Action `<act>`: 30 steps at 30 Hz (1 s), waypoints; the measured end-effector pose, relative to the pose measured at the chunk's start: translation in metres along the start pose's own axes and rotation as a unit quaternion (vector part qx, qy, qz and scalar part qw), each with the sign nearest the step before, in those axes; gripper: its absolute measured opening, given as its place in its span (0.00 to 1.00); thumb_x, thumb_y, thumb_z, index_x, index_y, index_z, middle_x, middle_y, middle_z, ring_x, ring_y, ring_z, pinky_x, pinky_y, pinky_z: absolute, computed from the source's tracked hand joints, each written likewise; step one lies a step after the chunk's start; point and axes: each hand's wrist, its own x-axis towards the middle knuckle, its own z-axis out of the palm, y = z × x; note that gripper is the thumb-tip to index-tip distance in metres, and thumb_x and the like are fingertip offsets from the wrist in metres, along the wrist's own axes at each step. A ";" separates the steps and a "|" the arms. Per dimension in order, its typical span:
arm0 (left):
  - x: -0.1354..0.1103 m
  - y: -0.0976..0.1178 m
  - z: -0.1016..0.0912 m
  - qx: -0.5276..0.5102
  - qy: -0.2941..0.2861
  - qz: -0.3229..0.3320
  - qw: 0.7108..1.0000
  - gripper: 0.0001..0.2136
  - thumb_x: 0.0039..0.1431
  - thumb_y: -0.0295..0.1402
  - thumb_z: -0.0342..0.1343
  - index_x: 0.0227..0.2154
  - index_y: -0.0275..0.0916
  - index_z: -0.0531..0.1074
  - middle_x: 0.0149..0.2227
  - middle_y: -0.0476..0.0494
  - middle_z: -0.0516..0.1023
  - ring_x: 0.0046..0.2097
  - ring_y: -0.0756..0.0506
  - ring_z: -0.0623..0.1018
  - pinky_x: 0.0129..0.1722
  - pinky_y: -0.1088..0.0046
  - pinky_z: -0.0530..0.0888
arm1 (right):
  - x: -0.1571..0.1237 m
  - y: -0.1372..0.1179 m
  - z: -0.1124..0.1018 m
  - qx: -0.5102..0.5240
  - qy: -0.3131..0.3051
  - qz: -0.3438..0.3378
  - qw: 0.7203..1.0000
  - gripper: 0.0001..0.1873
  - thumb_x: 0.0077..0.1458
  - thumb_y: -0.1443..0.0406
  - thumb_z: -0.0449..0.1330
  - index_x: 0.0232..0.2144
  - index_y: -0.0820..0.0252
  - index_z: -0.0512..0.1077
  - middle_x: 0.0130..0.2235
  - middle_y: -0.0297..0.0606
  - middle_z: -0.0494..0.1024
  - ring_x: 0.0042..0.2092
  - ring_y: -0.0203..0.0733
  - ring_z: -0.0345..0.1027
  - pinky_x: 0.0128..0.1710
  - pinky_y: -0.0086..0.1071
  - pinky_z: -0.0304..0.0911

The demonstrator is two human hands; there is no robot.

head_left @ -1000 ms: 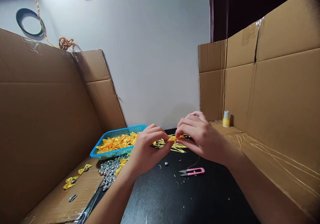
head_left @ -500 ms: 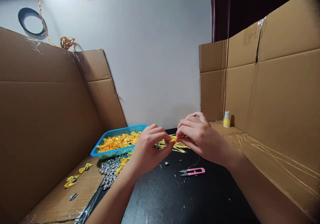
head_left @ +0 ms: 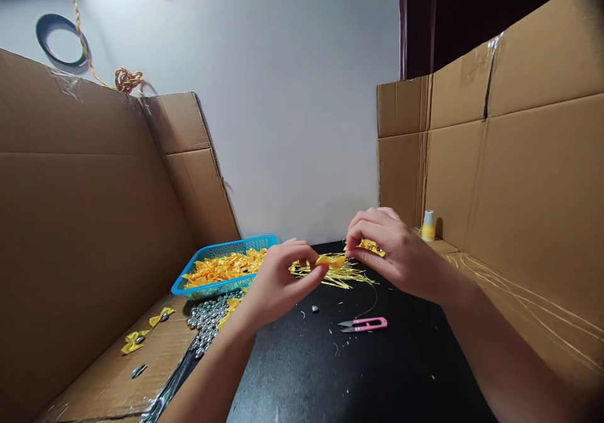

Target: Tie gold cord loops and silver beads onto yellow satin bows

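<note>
My left hand (head_left: 278,281) pinches a small folded yellow ribbon piece (head_left: 330,261) between thumb and fingers, held above the black table (head_left: 358,372). Just to its right, my right hand (head_left: 394,253) has its fingers closed on a thin yellow thread (head_left: 370,247) at the ribbon's right end. The two hands are a short way apart. A heap of cut yellow threads (head_left: 340,276) lies on the table right under them.
A blue basket (head_left: 214,253) of yellow ribbon pieces stands at the left, a pile of silver beads (head_left: 207,322) before it. Finished yellow bows (head_left: 141,335) lie on cardboard. Pink thread snips (head_left: 365,324) lie near the middle. A yellow thread spool (head_left: 428,225) stands back right. Cardboard walls enclose both sides.
My right hand has drawn up and to the right, away from my left hand, taking the thread with it. The ribbon piece now shows between the hands.
</note>
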 end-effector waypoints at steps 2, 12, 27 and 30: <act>0.000 -0.001 0.000 -0.046 -0.006 -0.063 0.997 0.14 0.58 0.36 0.54 0.19 0.37 0.65 0.21 0.52 0.64 0.27 0.52 0.63 0.27 0.75 0.59 | 0.000 -0.002 0.003 0.008 0.029 -0.019 0.999 0.06 0.57 0.67 0.59 0.29 0.59 0.66 0.32 0.33 0.72 0.36 0.37 0.63 0.43 0.34 0.53; 0.000 -0.002 0.002 -0.221 -0.044 -0.167 0.960 0.15 0.57 0.42 0.54 0.21 0.37 0.62 0.21 0.55 0.56 0.25 0.53 0.56 0.24 0.77 0.53 | 0.003 -0.006 0.036 -0.091 0.065 -0.032 0.993 0.04 0.54 0.65 0.60 0.31 0.59 0.69 0.34 0.35 0.76 0.38 0.41 0.65 0.45 0.37 0.51; 0.005 -0.002 0.003 -0.286 -0.063 -0.206 0.934 0.14 0.55 0.40 0.54 0.20 0.38 0.65 0.22 0.53 0.65 0.27 0.51 0.63 0.30 0.77 0.62 | 0.001 -0.008 0.048 -0.132 0.108 -0.058 0.984 0.09 0.56 0.71 0.54 0.26 0.61 0.71 0.23 0.31 0.75 0.28 0.35 0.65 0.48 0.39 0.51; 0.006 -0.001 0.003 -0.283 -0.063 -0.205 0.935 0.13 0.55 0.39 0.54 0.19 0.38 0.65 0.21 0.52 0.65 0.27 0.51 0.63 0.31 0.76 0.62 | 0.001 -0.007 0.048 -0.112 0.104 -0.058 0.986 0.10 0.57 0.71 0.53 0.25 0.61 0.72 0.22 0.31 0.75 0.27 0.35 0.65 0.45 0.38 0.52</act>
